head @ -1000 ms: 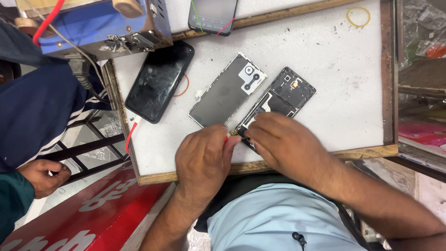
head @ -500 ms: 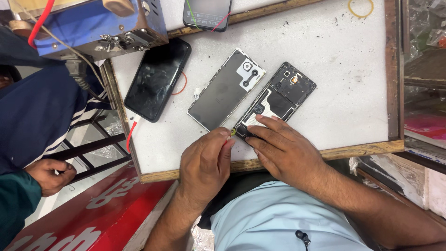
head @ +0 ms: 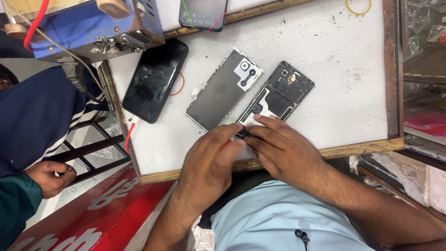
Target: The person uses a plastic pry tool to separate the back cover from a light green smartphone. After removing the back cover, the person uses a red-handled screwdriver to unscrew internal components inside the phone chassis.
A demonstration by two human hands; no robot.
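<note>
Together both hands (head: 246,148) pinch the opened phone's (head: 278,95) near end, fingers closed.

The counter (head: 344,69) has a matt white top, speckled and scuffed, framed in worn bare wood. The opened black phone (head: 278,95) shows dull plastic and small metal parts inside. Beside it, the loose grey back cover (head: 223,90) looks smooth and satin. The black phone at left (head: 155,79) has glossy glass. The blue metal box (head: 88,25) on the far left is painted, with bare shiny screws.
</note>
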